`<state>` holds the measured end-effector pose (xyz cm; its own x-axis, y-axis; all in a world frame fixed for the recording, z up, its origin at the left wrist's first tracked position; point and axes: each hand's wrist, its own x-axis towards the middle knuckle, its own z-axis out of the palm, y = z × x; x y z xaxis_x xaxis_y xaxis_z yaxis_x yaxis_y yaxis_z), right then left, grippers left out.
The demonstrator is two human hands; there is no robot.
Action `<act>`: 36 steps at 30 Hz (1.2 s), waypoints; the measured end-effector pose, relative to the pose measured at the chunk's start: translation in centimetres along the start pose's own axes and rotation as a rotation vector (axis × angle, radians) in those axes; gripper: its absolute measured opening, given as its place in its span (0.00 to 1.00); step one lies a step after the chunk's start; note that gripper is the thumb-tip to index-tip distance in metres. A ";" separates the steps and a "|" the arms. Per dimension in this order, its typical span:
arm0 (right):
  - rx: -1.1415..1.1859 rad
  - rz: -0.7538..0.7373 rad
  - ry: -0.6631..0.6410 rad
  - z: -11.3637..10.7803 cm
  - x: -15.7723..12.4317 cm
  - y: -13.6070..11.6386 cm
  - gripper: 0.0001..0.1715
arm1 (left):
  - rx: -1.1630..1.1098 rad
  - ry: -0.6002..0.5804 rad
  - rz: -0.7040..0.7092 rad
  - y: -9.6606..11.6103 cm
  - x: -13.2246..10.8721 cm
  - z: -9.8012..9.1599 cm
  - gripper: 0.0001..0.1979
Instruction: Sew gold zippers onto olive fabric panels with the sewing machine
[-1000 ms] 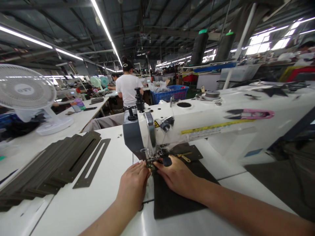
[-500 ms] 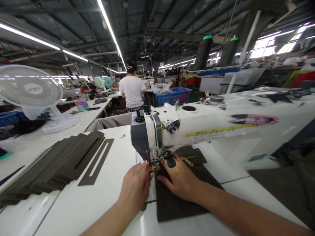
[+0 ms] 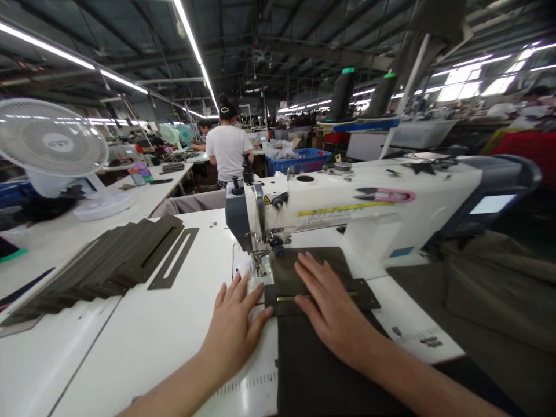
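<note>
My left hand (image 3: 232, 324) lies on the white table with its fingers spread, its thumb by the left edge of a dark strip (image 3: 369, 294) with a gold-coloured zipper set in it. My right hand (image 3: 332, 310) rests over the strip and the dark olive fabric panel (image 3: 282, 269), fingers stretched out, and covers part of the zipper. The panel reaches from under the sewing machine (image 3: 330, 200) down toward me. The presser foot (image 3: 262, 265) stands just left of the panel, beyond the strip. Neither hand grips anything.
A stack of dark slotted pieces (image 3: 99, 272) lies left, with one single slotted piece (image 3: 167, 272) beside it. Pink-handled thread snips (image 3: 391, 196) sit on the machine arm. A white fan (image 3: 56, 139) stands far left. Larger fabric (image 3: 490, 301) lies right. A person in a white shirt (image 3: 228, 147) stands ahead.
Both hands were close around the presser foot and have drawn back toward me. My left fingers have spread. The zippered strip has come nearer, and its gold pull is out of sight.
</note>
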<state>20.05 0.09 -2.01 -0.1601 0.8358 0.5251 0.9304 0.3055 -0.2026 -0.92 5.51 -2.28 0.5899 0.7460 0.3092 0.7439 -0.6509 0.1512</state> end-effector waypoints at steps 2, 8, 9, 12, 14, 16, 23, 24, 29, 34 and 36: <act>-0.166 0.115 0.054 -1.9 -0.5 1.6 0.23 | -0.044 -0.008 -0.054 0.6 0.0 -0.2 0.18; -0.217 0.510 -0.041 -2.9 -3.6 6.1 0.22 | -0.191 0.078 -0.101 1.4 1.2 -0.1 0.13; -0.101 0.537 -0.020 -2.7 -3.9 6.3 0.21 | -0.241 0.107 -0.101 1.6 1.3 -0.2 0.10; 0.198 0.614 0.020 -2.6 -3.9 5.8 0.21 | -0.445 0.127 -0.183 1.8 0.8 -0.9 0.06; 0.395 0.609 0.019 -2.7 -3.7 5.1 0.21 | -0.594 0.117 -0.262 1.9 0.0 -1.5 0.08; 0.554 0.589 0.047 -2.8 -3.6 4.3 0.20 | -0.724 0.117 -0.328 1.9 -1.1 -2.0 0.10; 0.473 0.544 0.182 -1.5 -4.5 1.0 0.18 | -1.018 0.046 -0.518 0.6 -4.6 -3.5 0.16; 0.471 0.538 0.179 -1.3 -4.7 0.6 0.18 | -1.031 0.051 -0.541 0.5 -4.9 -3.7 0.17; 0.468 0.541 0.206 -1.1 -5.3 -1.3 0.17 | -1.086 0.064 -0.592 0.7 -5.6 -4.8 0.19; 0.444 0.507 0.182 -1.5 -5.4 -2.4 0.16 | -1.033 0.091 -0.581 1.1 -6.0 -4.8 0.18; 0.441 0.496 0.176 -1.3 -5.3 -2.5 0.16 | -0.986 0.127 -0.575 1.0 -6.2 -4.7 0.17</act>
<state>19.05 -5.75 -3.21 0.3408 0.8497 0.4024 0.6527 0.0942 -0.7518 -5.32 -0.39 0.36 0.1649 0.9855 0.0399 0.2910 -0.0872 0.9527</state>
